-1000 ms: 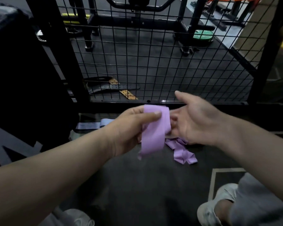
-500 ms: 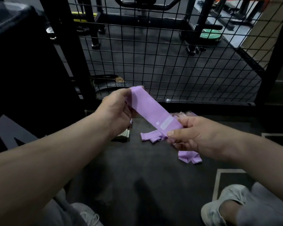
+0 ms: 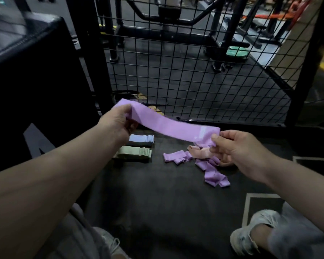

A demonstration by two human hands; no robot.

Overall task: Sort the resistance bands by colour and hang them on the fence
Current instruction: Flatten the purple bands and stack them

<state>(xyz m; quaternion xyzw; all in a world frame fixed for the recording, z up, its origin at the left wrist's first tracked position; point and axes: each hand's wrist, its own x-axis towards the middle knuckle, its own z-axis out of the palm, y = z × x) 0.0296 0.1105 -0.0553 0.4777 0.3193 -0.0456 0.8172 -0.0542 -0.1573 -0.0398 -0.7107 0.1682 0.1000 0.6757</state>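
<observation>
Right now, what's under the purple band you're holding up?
Loose purple bands and a pink band lie on the floor below it. The right hand covers part of that pile.

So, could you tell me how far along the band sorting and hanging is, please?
Done: a blue stack and a green stack lie side by side on the floor. In hand: a purple band held between the left hand and right hand. Left: loose purple bands and a pink band lie jumbled, and nothing hangs on the visible fence.
</observation>
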